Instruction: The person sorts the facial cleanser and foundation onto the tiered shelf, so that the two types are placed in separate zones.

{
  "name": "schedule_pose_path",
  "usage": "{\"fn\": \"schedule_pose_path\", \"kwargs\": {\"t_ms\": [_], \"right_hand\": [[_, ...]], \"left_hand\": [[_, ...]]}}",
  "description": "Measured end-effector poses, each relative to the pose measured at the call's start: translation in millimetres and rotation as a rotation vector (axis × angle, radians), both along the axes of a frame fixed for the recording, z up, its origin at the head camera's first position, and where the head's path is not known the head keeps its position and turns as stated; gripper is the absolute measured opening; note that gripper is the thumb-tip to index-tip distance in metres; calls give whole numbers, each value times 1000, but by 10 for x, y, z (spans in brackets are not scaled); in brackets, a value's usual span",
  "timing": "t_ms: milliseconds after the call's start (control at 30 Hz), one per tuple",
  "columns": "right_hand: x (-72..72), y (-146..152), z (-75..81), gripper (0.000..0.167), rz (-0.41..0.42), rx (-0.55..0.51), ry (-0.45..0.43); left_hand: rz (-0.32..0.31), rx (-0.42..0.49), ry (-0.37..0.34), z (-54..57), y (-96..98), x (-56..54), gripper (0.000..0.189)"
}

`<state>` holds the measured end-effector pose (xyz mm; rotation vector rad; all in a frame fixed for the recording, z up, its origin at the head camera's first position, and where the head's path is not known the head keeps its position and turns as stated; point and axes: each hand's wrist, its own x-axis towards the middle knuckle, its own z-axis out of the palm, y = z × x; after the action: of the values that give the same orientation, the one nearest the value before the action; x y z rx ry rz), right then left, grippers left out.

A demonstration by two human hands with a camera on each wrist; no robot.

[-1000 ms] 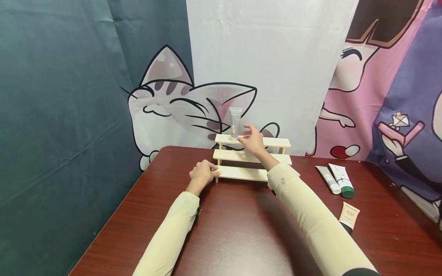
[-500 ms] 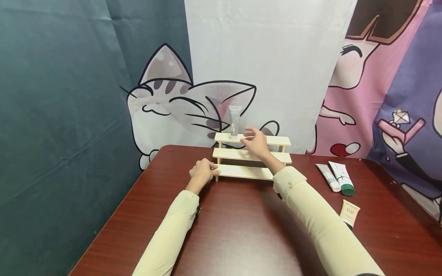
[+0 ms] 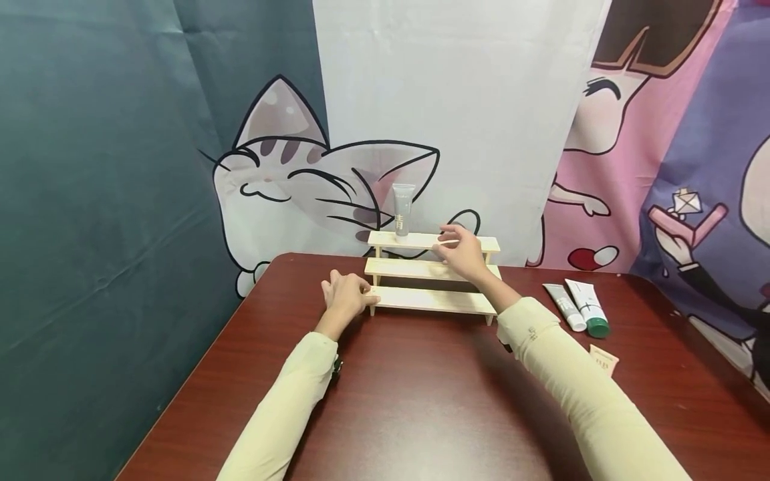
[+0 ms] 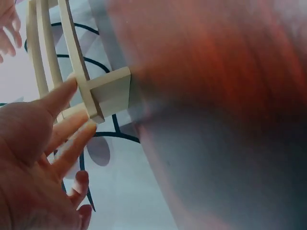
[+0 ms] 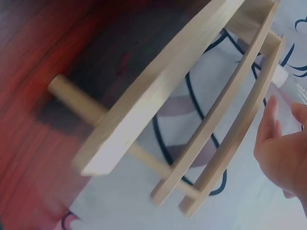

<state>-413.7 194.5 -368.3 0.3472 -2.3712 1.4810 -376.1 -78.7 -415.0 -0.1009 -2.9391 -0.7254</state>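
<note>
A three-tier wooden display rack (image 3: 430, 300) stands at the table's far edge. Upright on the left part of its top shelf is a grey squeeze tube (image 3: 402, 208), cap down. My left hand (image 3: 346, 295) pinches the left end of the bottom shelf; in the left wrist view the thumb lies on one side of the board (image 4: 79, 52) and fingers on the other. My right hand (image 3: 463, 254), fingers loosely bent and holding nothing, hovers by the top shelf, right of the tube. The right wrist view shows the tube's white cap (image 5: 279, 75) past the shelves.
To the right on the dark red table (image 3: 397, 401) lie a grey tube with a white cap (image 3: 565, 307) and a white tube with a green cap (image 3: 586, 307). A beige tube (image 3: 603, 359) is partly hidden by the right sleeve. A printed cloth (image 3: 469, 100) hangs behind.
My right hand has drawn away from the standing tube, to the right and slightly down. The tube stays upright on the top shelf. My left hand remains at the rack's left end.
</note>
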Motion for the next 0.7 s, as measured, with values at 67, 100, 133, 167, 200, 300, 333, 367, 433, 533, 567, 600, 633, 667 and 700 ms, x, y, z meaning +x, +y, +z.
{"fn": "schedule_pose_path", "kwargs": {"t_ms": [67, 100, 133, 167, 200, 300, 333, 367, 433, 533, 567, 600, 633, 667, 700], "right_hand": [[32, 79, -17, 48, -4, 7, -5], [40, 116, -26, 47, -4, 9, -7], [51, 149, -31, 47, -4, 7, -11], [58, 181, -35, 47, -3, 6, -14], [63, 210, -37, 46, -3, 5, -15], [79, 280, -25, 44, -13, -4, -10], [88, 301, -18, 44, -18, -3, -11], [93, 322, -13, 44, -20, -2, -11], [119, 362, 2, 43, -23, 1, -15], [160, 438, 2, 44, -24, 11, -25], [176, 466, -2, 44, -26, 13, -29], [194, 499, -7, 45, -29, 17, -33], [211, 530, -13, 45, -34, 18, -37], [227, 562, -21, 45, -40, 20, -42], [243, 595, -26, 46, -43, 20, -47]], "left_hand": [[-32, 17, -24, -8, -50, -16, 40], [-45, 36, -43, -11, -79, -27, 42], [-55, 64, -61, -17, -107, -37, 44], [-65, 88, -82, -22, -134, -43, 45], [-70, 111, -98, -30, -161, -57, 46], [-88, 164, -109, -44, -213, -95, 46], [-94, 176, -111, -51, -219, -107, 47], [-98, 186, -113, -56, -220, -117, 46], [-94, 197, -111, -65, -209, -128, 46], [-78, 210, -114, -80, -163, -125, 44], [-75, 211, -111, -84, -148, -118, 44], [-71, 214, -113, -89, -131, -110, 43], [-69, 215, -111, -96, -113, -103, 43], [-69, 217, -109, -102, -95, -95, 43], [-66, 220, -108, -108, -78, -88, 43]]}}
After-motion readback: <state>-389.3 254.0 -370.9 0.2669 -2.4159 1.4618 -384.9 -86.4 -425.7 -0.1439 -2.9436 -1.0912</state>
